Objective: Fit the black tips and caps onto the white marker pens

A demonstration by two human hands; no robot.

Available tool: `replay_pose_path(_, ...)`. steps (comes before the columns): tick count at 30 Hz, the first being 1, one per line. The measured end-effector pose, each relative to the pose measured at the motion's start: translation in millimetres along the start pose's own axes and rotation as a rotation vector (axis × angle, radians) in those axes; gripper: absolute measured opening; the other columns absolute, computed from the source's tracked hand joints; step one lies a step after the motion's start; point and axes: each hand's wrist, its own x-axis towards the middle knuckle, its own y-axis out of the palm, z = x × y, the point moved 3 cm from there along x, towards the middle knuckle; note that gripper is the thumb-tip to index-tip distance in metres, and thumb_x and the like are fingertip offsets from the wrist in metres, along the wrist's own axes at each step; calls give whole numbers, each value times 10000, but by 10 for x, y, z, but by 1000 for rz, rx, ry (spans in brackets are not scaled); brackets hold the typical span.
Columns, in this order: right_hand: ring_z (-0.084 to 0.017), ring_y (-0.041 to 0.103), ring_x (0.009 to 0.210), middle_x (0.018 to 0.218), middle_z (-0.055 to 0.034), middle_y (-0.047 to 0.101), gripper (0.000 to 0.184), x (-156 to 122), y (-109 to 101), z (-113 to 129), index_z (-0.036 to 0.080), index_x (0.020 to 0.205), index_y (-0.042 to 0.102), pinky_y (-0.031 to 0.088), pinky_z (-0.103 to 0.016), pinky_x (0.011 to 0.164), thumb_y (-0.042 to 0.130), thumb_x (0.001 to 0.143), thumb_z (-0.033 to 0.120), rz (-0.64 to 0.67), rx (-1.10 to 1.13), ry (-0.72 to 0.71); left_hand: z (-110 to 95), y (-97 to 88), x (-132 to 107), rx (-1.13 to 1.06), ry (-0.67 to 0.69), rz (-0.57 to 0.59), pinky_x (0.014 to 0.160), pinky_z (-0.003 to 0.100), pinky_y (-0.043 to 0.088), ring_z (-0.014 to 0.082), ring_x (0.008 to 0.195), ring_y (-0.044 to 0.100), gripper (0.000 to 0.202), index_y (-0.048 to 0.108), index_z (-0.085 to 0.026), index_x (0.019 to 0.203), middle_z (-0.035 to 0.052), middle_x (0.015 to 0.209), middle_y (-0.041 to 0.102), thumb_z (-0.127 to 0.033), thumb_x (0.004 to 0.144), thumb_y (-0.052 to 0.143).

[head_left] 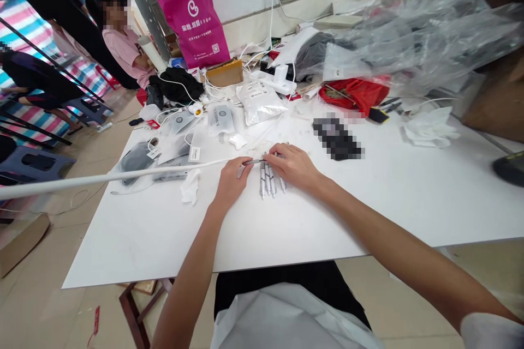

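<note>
Over the middle of the white table (245, 234), a slim grey pen (254, 161) lies level between my two hands. My left hand (232, 181) pinches its left end with thumb and fingers. At the other end, the closed thumb and forefinger of my right hand (295, 166) grip it; that tip is partly hidden. Several white-and-silver pens (268, 181) lie side by side on the tabletop, just below and partly under my right hand. Their upper ends are covered by the fingers.
Packed pouches (221, 120), cables and a white packet (262, 102) crowd the table's back left. A magenta bag (194, 19) stands behind. At right are a dark pixelated item (338, 139), a red bag (356, 95) and clear plastic (442, 38). A white cable (102, 177) crosses from the left. People sit further back.
</note>
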Motion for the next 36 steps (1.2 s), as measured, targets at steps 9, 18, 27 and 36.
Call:
replay_pose_path(9,-224,662,917,1116,-102,741,207,-9,44,128,216,1228,676,477,-349,788,501,1131,270,14,121,-26,-72,75,-31,-13,79,66,996,379,570,220,1074,714,156,770,-267,1176,49,1096,781,-323,1063,678)
replay_pose_path(18,-222,672,921,1103,-118,706,144,-16,32,118,192,1154,607,486,-309,714,474,1131,241,32,214,9,-133,51,-24,-84,50,53,995,370,583,216,1083,736,146,764,-277,1140,41,1118,785,-359,1067,668)
replay_pose_path(27,-170,647,802,1190,-97,700,217,-26,8,113,239,1227,674,435,-292,631,501,1135,333,12,222,70,-104,56,-26,-61,52,65,1026,386,580,218,1106,745,149,759,-276,1159,41,1156,802,-316,1073,644)
replay_pose_path(36,-233,731,978,1114,-77,735,200,15,-18,60,252,1199,636,618,-395,833,660,1018,332,-65,765,250,-87,38,-16,-44,106,70,1042,406,568,234,1151,742,268,756,-312,1269,45,1219,794,-242,1097,563)
